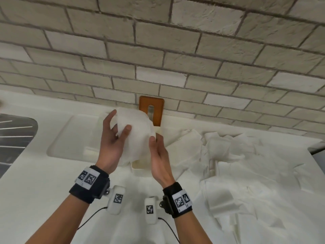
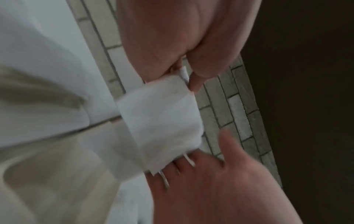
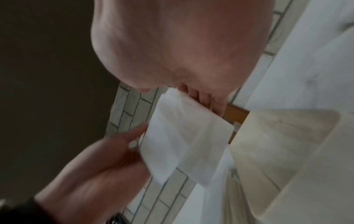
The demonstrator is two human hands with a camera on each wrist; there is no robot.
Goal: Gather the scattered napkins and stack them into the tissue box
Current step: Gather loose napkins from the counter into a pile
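A bunch of white napkins (image 1: 137, 134) is held up between both hands, just above the open cream tissue box (image 1: 140, 165). My left hand (image 1: 120, 124) grips the bunch's left side, thumb on the front and fingers behind. My right hand (image 1: 154, 143) pinches the right edge, thumb in front. The left wrist view shows the napkins (image 2: 159, 121) between my left hand (image 2: 184, 72) and my right hand (image 2: 210, 181). In the right wrist view the napkins (image 3: 182, 136) hang beside the box (image 3: 287, 144). Many loose napkins (image 1: 237, 164) lie scattered on the counter to the right.
The box's brown slotted lid (image 1: 151, 107) leans against the brick wall (image 1: 175, 50) behind the box. A shallow white recessed basin (image 1: 73, 134) lies left of the box, and a dark ribbed drainer (image 1: 15, 138) sits at the far left.
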